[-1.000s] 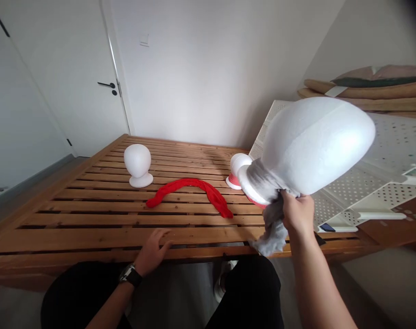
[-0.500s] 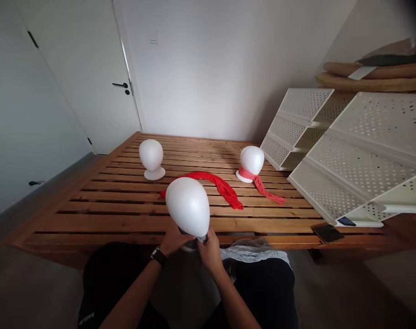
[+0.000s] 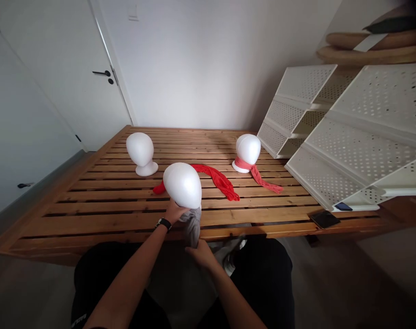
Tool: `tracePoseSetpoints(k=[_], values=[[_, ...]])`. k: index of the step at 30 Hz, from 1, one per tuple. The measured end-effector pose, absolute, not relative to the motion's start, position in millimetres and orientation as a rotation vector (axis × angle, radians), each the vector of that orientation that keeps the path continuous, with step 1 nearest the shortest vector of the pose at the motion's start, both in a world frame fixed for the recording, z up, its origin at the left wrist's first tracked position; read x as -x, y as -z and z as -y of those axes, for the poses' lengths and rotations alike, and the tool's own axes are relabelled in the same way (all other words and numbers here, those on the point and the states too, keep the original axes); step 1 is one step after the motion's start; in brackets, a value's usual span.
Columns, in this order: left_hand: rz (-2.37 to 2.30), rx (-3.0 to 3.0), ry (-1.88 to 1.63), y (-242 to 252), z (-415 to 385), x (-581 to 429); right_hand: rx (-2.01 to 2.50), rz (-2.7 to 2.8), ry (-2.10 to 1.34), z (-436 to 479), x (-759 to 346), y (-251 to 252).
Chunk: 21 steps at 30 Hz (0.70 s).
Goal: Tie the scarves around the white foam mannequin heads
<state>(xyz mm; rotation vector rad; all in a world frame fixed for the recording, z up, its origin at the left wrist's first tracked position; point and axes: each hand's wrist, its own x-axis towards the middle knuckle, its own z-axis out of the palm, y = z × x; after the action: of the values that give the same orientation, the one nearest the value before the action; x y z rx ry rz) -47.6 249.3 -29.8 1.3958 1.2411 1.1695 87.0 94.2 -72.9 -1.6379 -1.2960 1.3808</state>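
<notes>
A white foam mannequin head (image 3: 182,183) tilts over the near edge of the slatted table. Around its neck is a grey scarf (image 3: 192,226), whose tail hangs down in front. My left hand (image 3: 175,211) is closed at the neck, with its fingers partly hidden under the head. Lower down, my right hand (image 3: 201,253) grips the hanging scarf tail. Behind the head lies a loose red scarf (image 3: 217,179), stretched in a curve across the slats.
A bare mannequin head (image 3: 140,151) stands at the back left. Another mannequin head (image 3: 248,149) at the right wears a pinkish-red scarf (image 3: 261,179). White perforated racks (image 3: 369,132) fill the right side, with a dark phone-like slab (image 3: 324,219) before them.
The head I hold has moved back over the table. My right hand has come down from the neck along the grey scarf, which no longer lies across my right thigh. The view has shifted.
</notes>
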Motion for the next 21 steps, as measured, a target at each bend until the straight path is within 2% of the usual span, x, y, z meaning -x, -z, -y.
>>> tracePoseSetpoints(k=[3, 5, 10, 13, 17, 21], values=[[-1.209, -1.417, -1.108, 35, -263, 50, 1.585, 1.198, -1.613, -86, -75, 85], [-1.181, -1.45, -1.034, 39, -268, 54, 1.606, 1.265, -1.62, -80, -75, 89], [-1.139, -1.51, -0.968, 49, -265, 68, 1.918, 1.506, -1.101, -80, -107, 69], [-1.217, -1.609, -1.091, 58, -250, 71, 1.874, 1.46, -0.856, -103, -123, 52], [-1.621, -1.566, -1.298, 77, -211, 60, 1.659, 1.433, -0.822, -142, -118, 52], [-1.647, -1.308, -1.101, 87, -179, 39, 1.731, 1.402, -0.862, -156, -103, 67]])
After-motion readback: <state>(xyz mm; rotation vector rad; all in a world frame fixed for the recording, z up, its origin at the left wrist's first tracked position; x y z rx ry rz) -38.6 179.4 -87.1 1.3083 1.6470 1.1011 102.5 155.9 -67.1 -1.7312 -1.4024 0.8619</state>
